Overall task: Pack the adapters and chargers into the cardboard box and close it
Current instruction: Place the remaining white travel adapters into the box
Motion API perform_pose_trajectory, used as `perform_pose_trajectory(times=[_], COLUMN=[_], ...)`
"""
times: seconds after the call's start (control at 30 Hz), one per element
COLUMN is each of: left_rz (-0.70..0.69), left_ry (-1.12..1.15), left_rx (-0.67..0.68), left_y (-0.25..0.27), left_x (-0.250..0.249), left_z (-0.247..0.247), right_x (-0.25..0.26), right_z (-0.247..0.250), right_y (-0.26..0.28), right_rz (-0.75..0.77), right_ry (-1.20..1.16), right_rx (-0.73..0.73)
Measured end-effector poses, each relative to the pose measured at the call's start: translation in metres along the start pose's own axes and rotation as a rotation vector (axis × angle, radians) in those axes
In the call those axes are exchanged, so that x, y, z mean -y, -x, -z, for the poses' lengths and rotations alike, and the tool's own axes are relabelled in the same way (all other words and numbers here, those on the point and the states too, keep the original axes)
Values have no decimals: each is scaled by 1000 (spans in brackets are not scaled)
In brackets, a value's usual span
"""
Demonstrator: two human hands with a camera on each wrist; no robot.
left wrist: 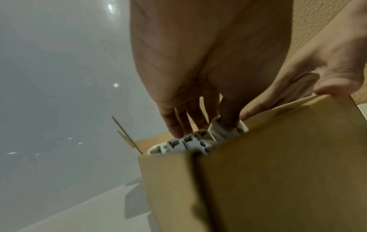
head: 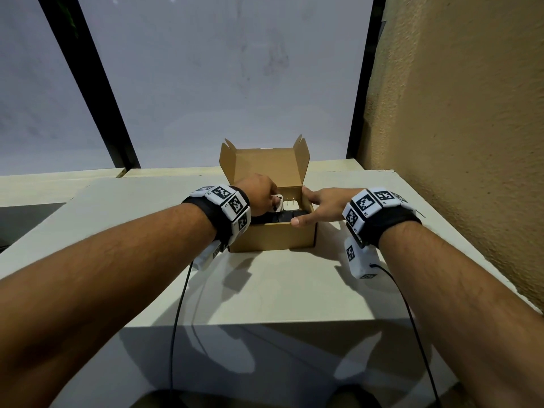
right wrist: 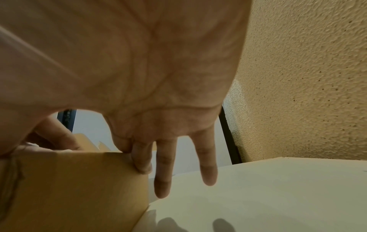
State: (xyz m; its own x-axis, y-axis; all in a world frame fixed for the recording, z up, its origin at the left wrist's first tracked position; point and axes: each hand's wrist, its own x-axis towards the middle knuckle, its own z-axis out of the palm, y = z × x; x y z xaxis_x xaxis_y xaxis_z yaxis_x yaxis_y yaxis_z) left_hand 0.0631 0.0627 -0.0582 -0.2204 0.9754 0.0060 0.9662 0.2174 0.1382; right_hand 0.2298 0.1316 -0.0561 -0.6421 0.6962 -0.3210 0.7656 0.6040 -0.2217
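Head view. A cardboard box (head: 273,235) stands on the pale counter (head: 279,290) with its lid (head: 266,166) raised at the far side and both side flaps up. The left hand (head: 259,198) reaches into the box from the left, its fingers curled around a white adapter (head: 279,200); two metal pins beside it point upward. Below the adapter, dark chargers (head: 282,216) already lie inside the box. The right hand (head: 325,203) rests on the box's right wall, thumb on the near rim, fingers straight along the top edge. The left hand is therefore the nearer one to the adapter, and the free space lies straight down from its fingers.

Left wrist view. The fingers (left wrist: 174,125) extend down past the box rim and press on the white adapter (left wrist: 190,142), whose socket face is turned up toward the camera. The adapter sits just inside the near corner of the box, its long axis roughly along the front wall. The right hand (left wrist: 309,73) grips the rim to the right.

Right wrist view. The fingers (right wrist: 164,164) are spread; one presses the box's outer corner (right wrist: 79,188), the others hang beside the wall over the counter. A textured wall (right wrist: 298,78) stands beyond the box; nothing blocks the lid's path down.
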Motion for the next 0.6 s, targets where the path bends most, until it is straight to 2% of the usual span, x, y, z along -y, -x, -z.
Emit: perform_pose_trajectory(times=[0.6], left_rz=[3], left_ry=[-65], left_rx=[16], left_y=[-4], left_x=[5], left_z=[-9], right_x=[-1], right_z=[0], right_y=[2], right_rz=[5], right_ry=[4], right_rx=[7])
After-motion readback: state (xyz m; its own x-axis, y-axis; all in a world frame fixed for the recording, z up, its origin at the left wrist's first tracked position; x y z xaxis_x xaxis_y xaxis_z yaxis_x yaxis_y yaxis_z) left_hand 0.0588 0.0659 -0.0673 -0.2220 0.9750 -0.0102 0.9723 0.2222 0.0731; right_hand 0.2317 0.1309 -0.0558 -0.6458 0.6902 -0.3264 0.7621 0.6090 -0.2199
